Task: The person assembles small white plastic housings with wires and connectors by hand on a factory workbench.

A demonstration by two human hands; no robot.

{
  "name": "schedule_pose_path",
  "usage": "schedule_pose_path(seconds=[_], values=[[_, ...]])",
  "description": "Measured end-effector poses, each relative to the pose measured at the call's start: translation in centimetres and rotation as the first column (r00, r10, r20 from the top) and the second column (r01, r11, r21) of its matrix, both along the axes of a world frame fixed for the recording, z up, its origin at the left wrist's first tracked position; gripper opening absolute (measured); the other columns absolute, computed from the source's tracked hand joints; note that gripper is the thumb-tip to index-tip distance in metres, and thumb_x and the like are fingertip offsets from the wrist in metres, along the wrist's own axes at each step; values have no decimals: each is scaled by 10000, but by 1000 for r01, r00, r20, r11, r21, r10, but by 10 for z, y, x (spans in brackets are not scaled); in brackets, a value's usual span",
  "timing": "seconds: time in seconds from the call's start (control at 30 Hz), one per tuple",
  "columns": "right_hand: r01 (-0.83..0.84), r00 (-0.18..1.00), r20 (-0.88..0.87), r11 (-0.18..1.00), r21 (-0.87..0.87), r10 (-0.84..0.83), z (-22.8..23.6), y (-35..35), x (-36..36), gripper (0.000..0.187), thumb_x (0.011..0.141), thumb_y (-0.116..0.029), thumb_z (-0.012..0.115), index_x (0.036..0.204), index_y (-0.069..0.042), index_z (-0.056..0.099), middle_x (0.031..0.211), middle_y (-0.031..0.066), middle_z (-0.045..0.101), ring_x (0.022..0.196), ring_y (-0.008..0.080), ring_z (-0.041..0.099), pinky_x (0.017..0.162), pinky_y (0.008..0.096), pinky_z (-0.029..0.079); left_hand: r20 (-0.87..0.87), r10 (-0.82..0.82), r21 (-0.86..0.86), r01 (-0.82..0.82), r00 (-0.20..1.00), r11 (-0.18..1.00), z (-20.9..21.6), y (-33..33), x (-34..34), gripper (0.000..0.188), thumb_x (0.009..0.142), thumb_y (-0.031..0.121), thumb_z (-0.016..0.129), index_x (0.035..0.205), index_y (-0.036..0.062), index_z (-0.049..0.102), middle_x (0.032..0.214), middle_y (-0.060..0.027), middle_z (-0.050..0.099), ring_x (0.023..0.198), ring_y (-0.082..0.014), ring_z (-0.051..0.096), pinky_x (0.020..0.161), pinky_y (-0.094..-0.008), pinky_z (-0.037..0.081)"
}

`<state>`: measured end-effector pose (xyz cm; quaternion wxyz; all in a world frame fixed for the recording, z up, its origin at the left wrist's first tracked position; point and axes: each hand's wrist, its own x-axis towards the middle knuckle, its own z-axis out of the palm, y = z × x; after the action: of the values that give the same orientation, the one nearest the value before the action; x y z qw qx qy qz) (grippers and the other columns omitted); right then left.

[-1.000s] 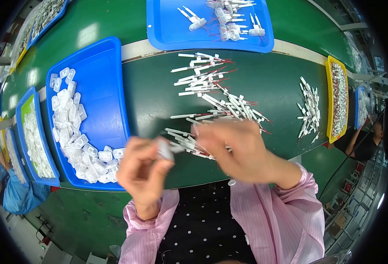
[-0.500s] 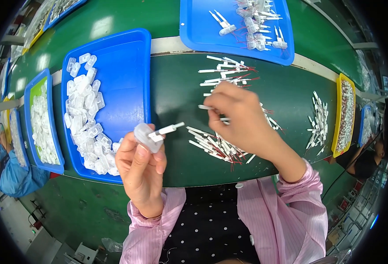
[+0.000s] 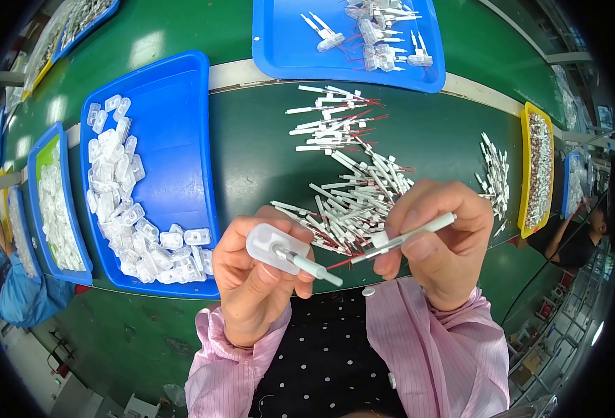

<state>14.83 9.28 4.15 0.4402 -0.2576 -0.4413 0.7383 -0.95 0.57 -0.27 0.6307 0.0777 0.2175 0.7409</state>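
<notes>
In my left hand (image 3: 255,296) is a translucent white plastic housing (image 3: 260,249), pinched between thumb and fingers. A white rod-like piece (image 3: 318,270) sticks out of it toward the right. My right hand (image 3: 450,254) grips a slim white stick with red wires (image 3: 405,238) between thumb and forefinger. The red wire end points left, close to the rod on the housing; whether they touch I cannot tell. Just beyond both hands lies a loose pile of similar white sticks with red wires (image 3: 359,202).
A blue tray (image 3: 175,125) of translucent housings stands at left. At the far side, another blue tray (image 3: 279,56) holds housings with sticks fitted. To the right are a small heap of white sticks (image 3: 494,171) and a yellow tray (image 3: 527,209). Other people sit at both sides.
My right hand has come back from the pile toward me with a white stick and red wires. My left hand has moved slightly right and nearer, turning the housing.
</notes>
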Motion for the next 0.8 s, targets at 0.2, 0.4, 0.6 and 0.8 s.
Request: schedule_pose_path(seconds=[0.2,0.4,0.6,0.8], values=[[48,995,80,997,65,-54,-1,-4,-2,161,744,126,609,900,117,571,810,179,611,673,175,631,538,234,523,-13,-6,-16,6,1000,1000,0,1,5,328,777,11,635,1029,-86,448,982,-181,474,744,-216,573,575,-246,575],[-60,925,327,775,629,-194,5,-1,2,279,620,87,718,868,83,592,741,176,627,633,192,634,549,242,509,-254,87,41,-79,963,996,-5,0,5,328,812,70,623,1067,-80,482,1003,-248,525,708,-229,620,529,-283,551],[44,925,267,775,630,-270,2,-14,-9,298,585,87,740,839,67,584,703,163,622,568,204,630,494,257,505,-395,124,105,-89,910,990,-9,2,4,322,812,62,627,1063,-78,481,1007,-243,522,715,-218,621,555,-279,566],[55,906,298,783,619,-299,5,-11,-9,255,598,78,733,800,66,579,675,151,613,559,201,624,485,249,502,-390,111,100,-78,914,992,-9,1,2,325,809,66,632,1061,-72,480,1005,-236,527,710,-213,621,558,-279,566]])
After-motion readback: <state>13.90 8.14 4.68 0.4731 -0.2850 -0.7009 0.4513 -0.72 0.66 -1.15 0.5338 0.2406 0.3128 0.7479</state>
